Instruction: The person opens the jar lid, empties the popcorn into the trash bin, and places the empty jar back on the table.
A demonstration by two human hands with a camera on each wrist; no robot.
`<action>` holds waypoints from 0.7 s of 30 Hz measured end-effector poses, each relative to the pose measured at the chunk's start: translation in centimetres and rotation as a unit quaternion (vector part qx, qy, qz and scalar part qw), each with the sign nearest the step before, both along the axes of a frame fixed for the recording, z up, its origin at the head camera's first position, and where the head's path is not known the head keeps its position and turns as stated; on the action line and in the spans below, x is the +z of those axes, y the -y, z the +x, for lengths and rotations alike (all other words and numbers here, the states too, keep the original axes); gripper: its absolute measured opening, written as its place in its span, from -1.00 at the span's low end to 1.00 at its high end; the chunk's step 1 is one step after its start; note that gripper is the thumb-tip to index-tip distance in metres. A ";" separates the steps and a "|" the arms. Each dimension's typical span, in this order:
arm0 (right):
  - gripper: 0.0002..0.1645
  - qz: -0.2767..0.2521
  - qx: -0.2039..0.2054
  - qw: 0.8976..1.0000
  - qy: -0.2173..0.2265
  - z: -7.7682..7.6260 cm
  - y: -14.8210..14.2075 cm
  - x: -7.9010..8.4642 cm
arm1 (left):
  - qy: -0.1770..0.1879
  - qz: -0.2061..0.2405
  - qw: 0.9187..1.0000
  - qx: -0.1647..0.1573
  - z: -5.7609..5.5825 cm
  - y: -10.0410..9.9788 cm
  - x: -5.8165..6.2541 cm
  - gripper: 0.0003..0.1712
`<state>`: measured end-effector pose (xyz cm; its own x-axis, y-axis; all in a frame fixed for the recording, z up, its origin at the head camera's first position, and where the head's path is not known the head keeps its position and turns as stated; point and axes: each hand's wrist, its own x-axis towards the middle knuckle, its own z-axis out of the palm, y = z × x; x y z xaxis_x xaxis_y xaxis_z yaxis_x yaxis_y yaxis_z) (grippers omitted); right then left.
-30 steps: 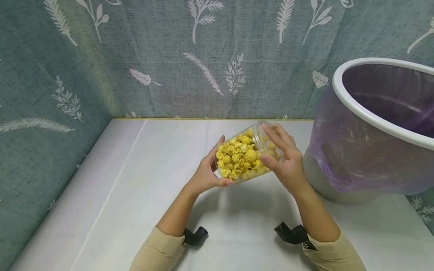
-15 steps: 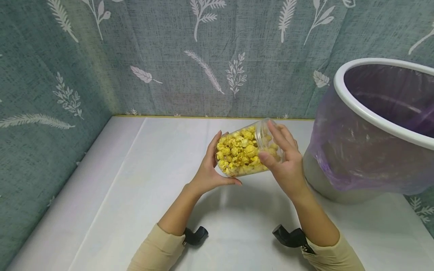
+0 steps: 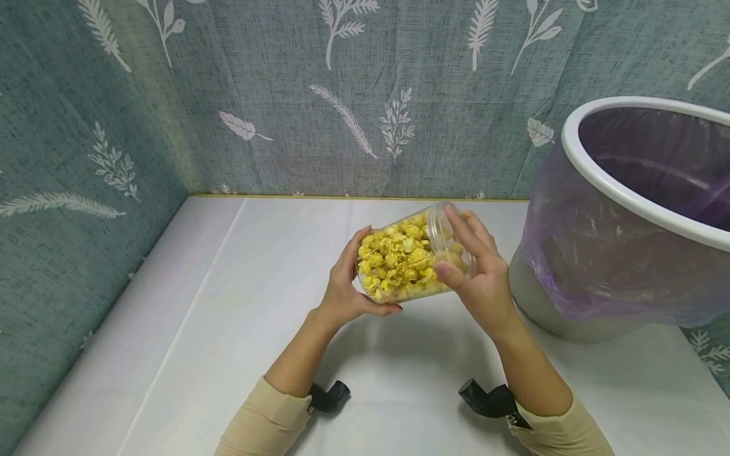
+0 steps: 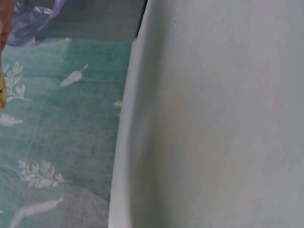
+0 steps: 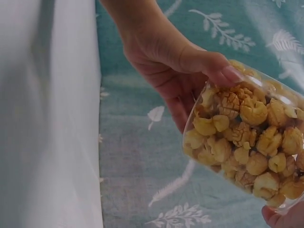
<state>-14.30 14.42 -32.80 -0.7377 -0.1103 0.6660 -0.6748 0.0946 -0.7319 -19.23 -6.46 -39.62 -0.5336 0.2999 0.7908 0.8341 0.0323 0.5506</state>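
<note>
A clear plastic jar [image 3: 396,259] full of yellow popcorn is held above the white table, lying on its side with its ridged lid end [image 3: 438,231] up and to the right. My left hand [image 3: 345,285] grips the jar's base, thumb below and fingers behind. Around the lid end curl the thumb and fingers of my right hand [image 3: 481,272]. In the right wrist view, the left hand [image 5: 175,66] holds the jar [image 5: 251,137], and right fingertips [image 5: 280,218] show at the lower corner. The left wrist view catches only a sliver of hand and popcorn at its left edge.
At the right stands a large bin with a white rim [image 3: 576,152] and a purple bag liner [image 3: 610,272]. The white table [image 3: 239,316] meets a green leaf-patterned cloth [image 3: 274,152] at the back and left.
Over the last second the jar has shifted and tilted slightly in my hands, lately a little to the left. Both hands keep their hold; the right fingers have moved slightly along the lid end.
</note>
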 end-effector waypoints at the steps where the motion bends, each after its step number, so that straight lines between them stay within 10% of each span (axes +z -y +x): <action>1: -0.24 0.000 -0.003 1.000 0.002 0.0 0.0 0.0 | 0.003 0.001 1.000 0.001 0.1 0.0 0.0 0.28; 10: -0.23 0.037 -0.018 0.999 -0.033 -0.3 -0.3 -0.1 | 0.109 0.010 0.993 -0.039 0.6 0.0 0.1 0.27; 21: -0.24 0.062 0.020 0.996 -0.062 -1.4 -1.4 -0.5 | 0.299 -0.001 0.947 -0.116 0.5 0.9 1.1 0.34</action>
